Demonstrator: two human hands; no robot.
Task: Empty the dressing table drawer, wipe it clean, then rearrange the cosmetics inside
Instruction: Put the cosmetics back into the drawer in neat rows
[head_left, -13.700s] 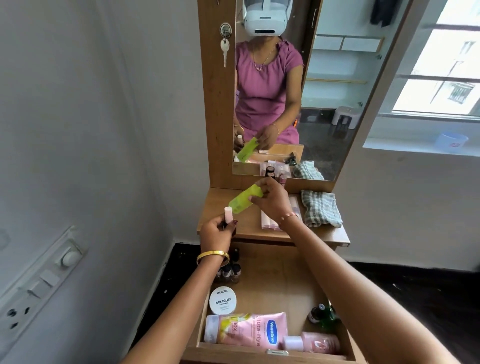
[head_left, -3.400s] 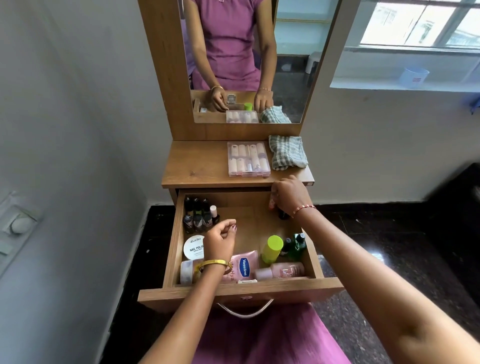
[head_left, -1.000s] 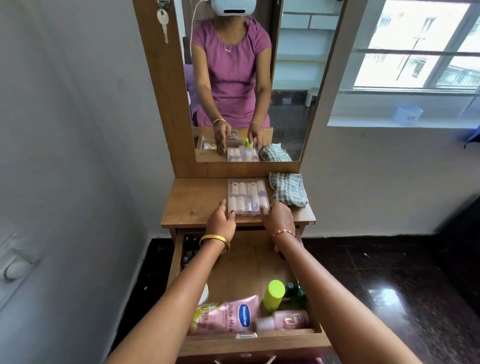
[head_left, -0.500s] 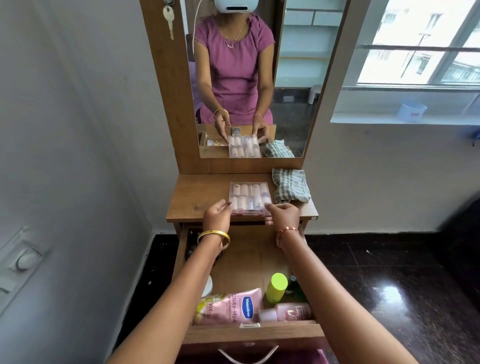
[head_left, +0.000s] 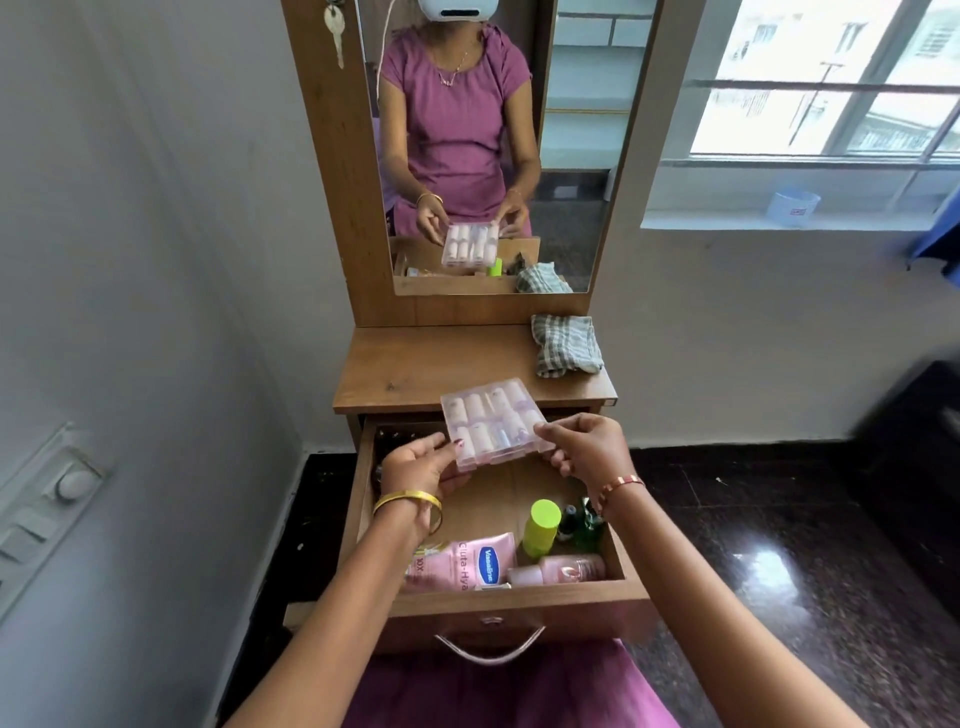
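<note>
— Grey wall with a switch panel fills my left side; what stands beside it?

— I see the wooden dressing table with its mirror, and the drawer pulled open below the tabletop.

— And the hands?

— My left hand, gold bangle at the wrist, has its fingers curled under the near left corner of a clear plastic case of small pink tubes. The case is held tilted above the drawer's back half. My right hand pinches its right edge between thumb and fingers.

— What lies in the drawer?

— A pink Vaseline tube at the front, a green-capped bottle upright right of it, a pink bottle lying down, small green bottles beyond.

— Farther right?

— A checked cloth sits on the tabletop's right end, a window above.
</note>
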